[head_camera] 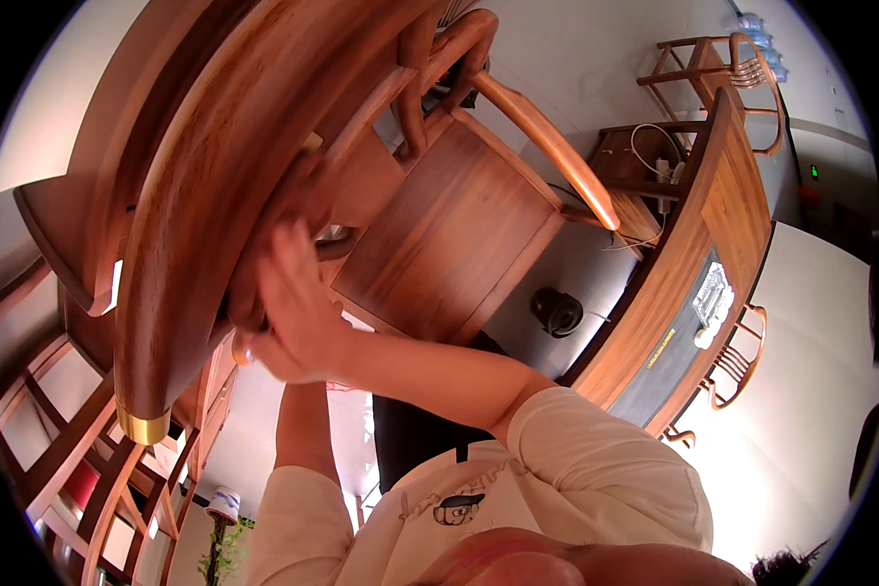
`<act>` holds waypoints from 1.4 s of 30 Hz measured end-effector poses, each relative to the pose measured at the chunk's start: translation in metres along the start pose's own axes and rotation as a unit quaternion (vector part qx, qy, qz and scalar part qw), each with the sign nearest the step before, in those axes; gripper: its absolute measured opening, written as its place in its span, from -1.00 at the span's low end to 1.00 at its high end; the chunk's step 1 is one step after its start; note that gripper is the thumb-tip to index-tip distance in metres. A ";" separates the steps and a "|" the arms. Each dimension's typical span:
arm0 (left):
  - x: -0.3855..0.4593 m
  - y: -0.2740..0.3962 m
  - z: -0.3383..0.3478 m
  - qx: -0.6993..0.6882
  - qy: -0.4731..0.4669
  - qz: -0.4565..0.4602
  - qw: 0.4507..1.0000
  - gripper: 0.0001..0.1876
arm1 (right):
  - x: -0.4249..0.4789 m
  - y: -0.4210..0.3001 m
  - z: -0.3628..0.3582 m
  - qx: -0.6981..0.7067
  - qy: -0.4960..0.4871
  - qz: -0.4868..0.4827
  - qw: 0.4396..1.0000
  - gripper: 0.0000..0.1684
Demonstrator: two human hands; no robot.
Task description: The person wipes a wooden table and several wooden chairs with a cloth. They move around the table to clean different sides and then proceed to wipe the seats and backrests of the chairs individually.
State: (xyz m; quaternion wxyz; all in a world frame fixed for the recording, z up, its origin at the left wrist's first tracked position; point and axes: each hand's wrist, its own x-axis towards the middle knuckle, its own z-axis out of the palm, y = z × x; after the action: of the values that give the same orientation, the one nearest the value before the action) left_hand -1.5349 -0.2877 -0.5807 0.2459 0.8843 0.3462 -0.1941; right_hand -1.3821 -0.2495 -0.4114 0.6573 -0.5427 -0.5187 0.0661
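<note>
My right hand (300,311) is blurred, its fingers stretched out at the underside of a thick curved wooden rail (190,198). I see no object gripped in it. The rail is polished reddish brown and ends in a brass cap (144,426) nearest me. My left forearm (305,421) rises behind the right wrist. The left hand is mostly hidden there, and whether it holds anything is unclear. Just beyond my hands, to the right, is a wooden chair seat (447,234), with a curved armrest (549,150) along its far side.
A long wooden desk (729,212) with a dark inset panel curves along the right. Between it and the seat, a round black object (557,313) rests on the floor. More chairs (736,366) stand past the desk. Wooden shelving (95,469) and a potted plant (223,535) are at lower left.
</note>
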 end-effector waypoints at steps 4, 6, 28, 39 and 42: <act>-0.008 -0.002 -0.006 0.019 -0.017 -0.004 1.000 -0.64 | -0.023 -0.006 0.001 -0.029 -0.063 -0.023 0.997 -0.09; -0.006 -0.005 -0.005 0.020 -0.004 0.002 1.000 -0.64 | -0.024 0.003 -0.006 -0.038 -0.079 -0.024 0.996 -0.11; -0.007 -0.020 0.033 0.035 0.063 -0.007 0.997 -0.33 | 0.001 0.053 0.003 0.070 0.077 0.162 0.981 0.06; -0.010 -0.016 0.011 0.008 0.076 0.087 0.993 -0.91 | -0.080 0.144 0.005 0.006 0.207 0.305 0.929 -0.15; -0.007 -0.015 0.007 0.029 0.066 0.111 0.991 -0.91 | -0.111 0.218 -0.005 0.071 0.308 0.338 0.887 -0.22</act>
State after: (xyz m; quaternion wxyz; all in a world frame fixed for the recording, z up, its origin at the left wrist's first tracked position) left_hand -1.5511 -0.2860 -0.5870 0.2167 0.9350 0.2551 -0.1168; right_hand -1.3252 -0.2375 -0.6492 0.7587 -0.6299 -0.0698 0.1506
